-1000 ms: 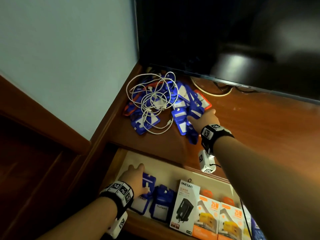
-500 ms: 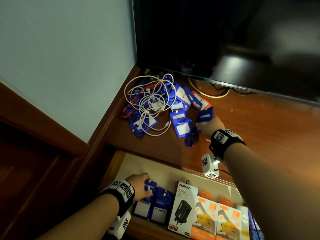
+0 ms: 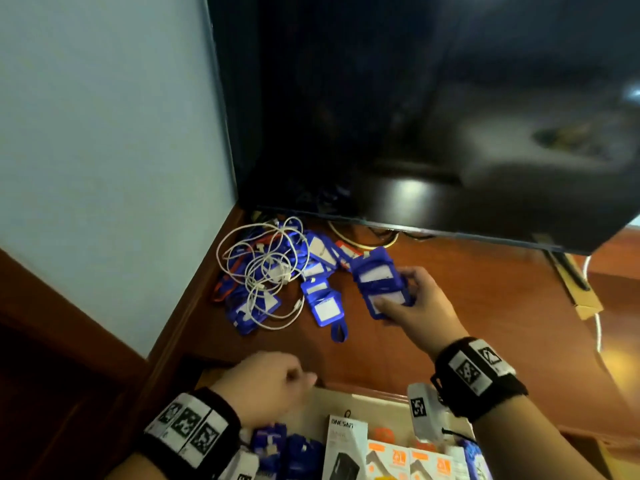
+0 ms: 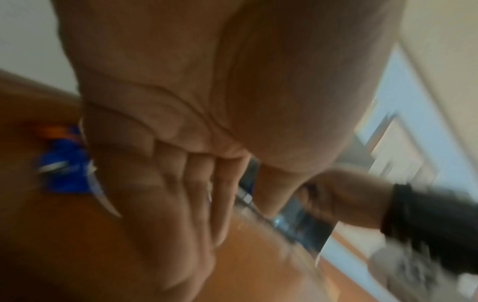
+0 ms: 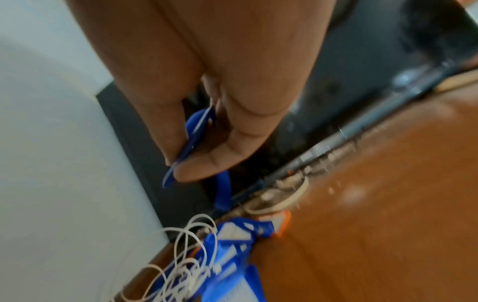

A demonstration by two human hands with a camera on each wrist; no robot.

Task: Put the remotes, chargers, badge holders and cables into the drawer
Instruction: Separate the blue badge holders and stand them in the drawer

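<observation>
Now | right grip [image 3: 419, 306] pinching two badge holders [image 3: 375, 278] | left grip [image 3: 263, 382] loose, empty | drawer [image 3: 346, 400]: three charger boxes [image 3: 388, 459]

Right hand [image 3: 417, 306] grips blue badge holders [image 3: 375, 277] above desk [image 3: 485, 306]. Pile [image 3: 323, 304] left of it, white cables [image 3: 266, 268] tangled on top, far left. Left hand [image 3: 266, 382], fingers loosely curled, over drawer [image 3: 363, 403] far-left edge. Charger boxes [image 3: 391, 459] inside, near.

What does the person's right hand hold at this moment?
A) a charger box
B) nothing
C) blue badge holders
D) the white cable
C: in the head view the right hand pinches blue badge holders above the wooden top, while the white cable lies on the pile.
</observation>
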